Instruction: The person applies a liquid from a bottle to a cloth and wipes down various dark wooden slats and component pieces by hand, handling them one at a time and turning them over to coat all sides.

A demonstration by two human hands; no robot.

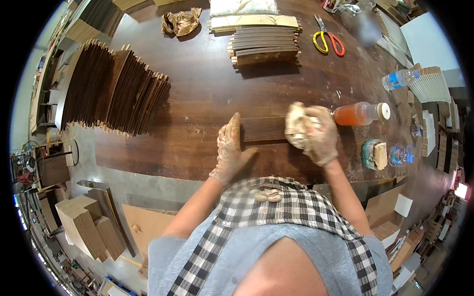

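Note:
A narrow dark brown board [264, 129] lies flat on the brown table [192, 163] in front of me, hard to tell from the table's surface. My left hand [229, 150], in a stained thin glove, rests at the board's left end with fingers stretched out and thumb spread. A crumpled cream cloth [296, 126] is bunched in my gloved right hand [323, 138], pressed over the board's right end. Just right of that hand, a clear bottle of orange-red liquid [353, 114] with a white cap lies with its cap to the right.
Many dark slats [113, 89] stand stacked at the left. A smaller slat stack [264, 47], crumpled brown paper [181, 22] and scissors [328, 42] are at the back. Water bottles [400, 79] and a round container with a tan block [379, 155] sit right.

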